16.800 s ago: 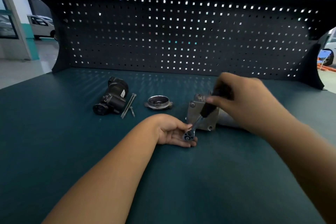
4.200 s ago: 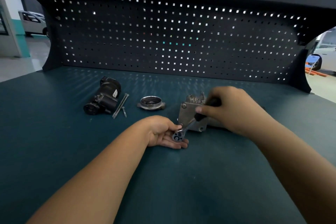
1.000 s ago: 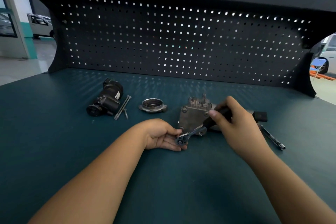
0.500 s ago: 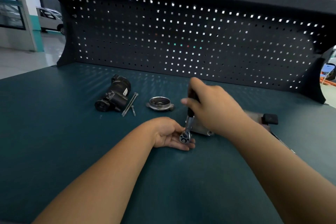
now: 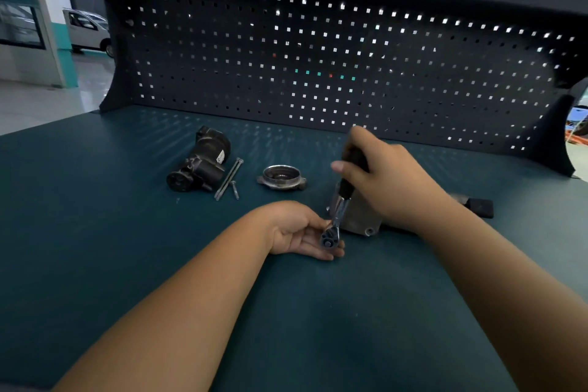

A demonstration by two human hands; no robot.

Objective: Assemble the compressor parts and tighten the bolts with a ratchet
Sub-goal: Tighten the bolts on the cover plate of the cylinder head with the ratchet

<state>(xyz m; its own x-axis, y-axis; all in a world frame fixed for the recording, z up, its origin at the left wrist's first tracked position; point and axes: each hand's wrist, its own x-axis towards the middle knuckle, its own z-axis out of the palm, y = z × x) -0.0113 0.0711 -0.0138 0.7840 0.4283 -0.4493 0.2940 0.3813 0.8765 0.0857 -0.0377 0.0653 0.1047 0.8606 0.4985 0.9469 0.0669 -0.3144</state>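
At ten o'clock on the surface lay the black compressor body, long bolts at its three o'clock, then a round plate. My left hand, palm up, pinched the ratchet head with thumb and fingers. At its one o'clock, my right hand gripped the handle, fingers curled tight, over the grey housing.

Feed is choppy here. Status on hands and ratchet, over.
Right hand grips ratchet handle. Left hand holds ratchet head at compressor housing corner. Loose bolts off to the left, nothing blocking.
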